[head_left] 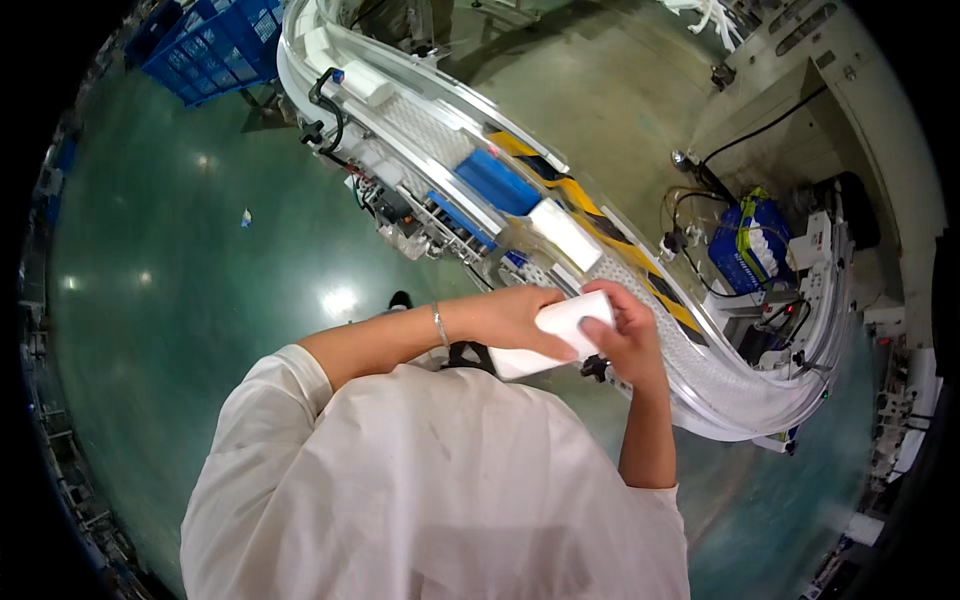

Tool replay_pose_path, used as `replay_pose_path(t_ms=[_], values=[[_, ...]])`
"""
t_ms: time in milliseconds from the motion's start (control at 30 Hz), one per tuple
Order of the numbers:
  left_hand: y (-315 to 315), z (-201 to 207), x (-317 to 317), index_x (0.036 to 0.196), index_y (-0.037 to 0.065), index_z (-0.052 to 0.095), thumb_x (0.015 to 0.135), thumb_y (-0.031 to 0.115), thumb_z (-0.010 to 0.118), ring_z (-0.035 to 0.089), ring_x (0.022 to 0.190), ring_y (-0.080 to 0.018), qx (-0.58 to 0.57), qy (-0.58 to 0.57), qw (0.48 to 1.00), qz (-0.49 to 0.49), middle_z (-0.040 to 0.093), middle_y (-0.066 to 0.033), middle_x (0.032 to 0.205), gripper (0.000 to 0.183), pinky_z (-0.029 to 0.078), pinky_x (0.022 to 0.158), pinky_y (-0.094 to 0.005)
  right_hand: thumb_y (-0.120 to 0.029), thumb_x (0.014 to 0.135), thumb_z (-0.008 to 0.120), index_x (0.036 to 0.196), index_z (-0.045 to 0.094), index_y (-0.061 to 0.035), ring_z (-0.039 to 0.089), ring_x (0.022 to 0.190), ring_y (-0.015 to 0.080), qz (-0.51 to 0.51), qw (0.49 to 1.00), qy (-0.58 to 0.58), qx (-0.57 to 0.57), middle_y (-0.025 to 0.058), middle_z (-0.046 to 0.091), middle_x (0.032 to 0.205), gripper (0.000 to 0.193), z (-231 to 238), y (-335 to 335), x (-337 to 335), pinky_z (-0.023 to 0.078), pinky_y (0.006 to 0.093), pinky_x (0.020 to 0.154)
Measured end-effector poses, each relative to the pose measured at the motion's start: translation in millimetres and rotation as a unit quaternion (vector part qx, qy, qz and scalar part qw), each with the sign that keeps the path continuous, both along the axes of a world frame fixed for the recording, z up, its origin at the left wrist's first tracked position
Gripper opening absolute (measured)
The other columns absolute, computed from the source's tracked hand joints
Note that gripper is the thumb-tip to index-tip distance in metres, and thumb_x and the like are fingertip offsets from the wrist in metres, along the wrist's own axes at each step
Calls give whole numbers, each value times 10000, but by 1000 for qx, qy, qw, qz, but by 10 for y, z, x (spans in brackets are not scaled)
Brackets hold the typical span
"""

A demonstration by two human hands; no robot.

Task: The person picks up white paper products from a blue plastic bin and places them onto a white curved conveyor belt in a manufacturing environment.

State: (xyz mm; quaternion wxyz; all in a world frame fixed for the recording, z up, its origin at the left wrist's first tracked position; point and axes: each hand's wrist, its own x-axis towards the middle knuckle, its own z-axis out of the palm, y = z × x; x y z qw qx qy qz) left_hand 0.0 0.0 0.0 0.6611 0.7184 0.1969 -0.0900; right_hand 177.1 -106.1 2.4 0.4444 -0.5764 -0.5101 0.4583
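Observation:
Close in front of my body, both hands hold a white rectangular bundle (530, 360) that looks like stacked tissue; its exact kind is not plain. My left hand (515, 318) wraps over its middle, the thumb side facing the right end. With thumb and fingers, my right hand (628, 335) grips that right end. Just beyond my hands runs a curved conveyor (420, 125) with a pale mesh belt. On it lies a similar white bundle (565, 235), right behind a blue block (497, 182). Another white bundle (365, 82) sits farther up the belt.
Metal rails and yellow-black striped tape (600, 218) border the belt. Cables and a small motor unit (390, 205) hang along its near side. Blue crates (215, 50) stand at the far left. At the right are a large machine (790, 130) and a blue printed bag (745, 250).

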Motion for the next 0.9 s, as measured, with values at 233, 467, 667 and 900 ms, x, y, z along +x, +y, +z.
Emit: replay_pose_path(t_ms=[233, 467, 667, 900], values=[[531, -662, -1276, 1096, 10, 476, 786, 291, 658, 517, 928, -132, -47, -155, 916, 368, 535, -76, 1037, 456, 442, 788, -260, -296, 843, 584, 1128, 499, 88, 477, 772, 79, -400, 901, -164, -31, 55, 567, 865, 485, -395, 144, 679, 394, 207, 676], [723, -1132, -3173, 999, 20, 538, 826, 170, 613, 518, 831, -82, -33, -34, 881, 471, 562, -14, 900, 241, 429, 746, -219, -282, 879, 466, 1175, 469, 47, 542, 992, 339, -342, 801, -489, -47, 234, 542, 1097, 442, -714, 627, 87, 420, 374, 839], [934, -1470, -4595, 1002, 3, 539, 812, 158, 621, 515, 797, -83, 4, -17, 783, 622, 560, -18, 879, 258, 431, 720, -221, -147, 869, 492, 1112, 511, -7, 561, 760, 132, -294, 937, -147, 119, 74, 601, 891, 281, -357, 1884, -1922, 446, 247, 668], [1496, -1208, -5280, 1042, 16, 542, 858, 203, 556, 532, 844, -116, 7, -16, 777, 630, 570, -31, 940, 263, 414, 780, -249, -196, 806, 565, 1073, 549, -59, 601, 780, 198, 349, 924, -156, 31, 99, 622, 903, 300, -407, 2660, -4226, 478, 311, 705]])
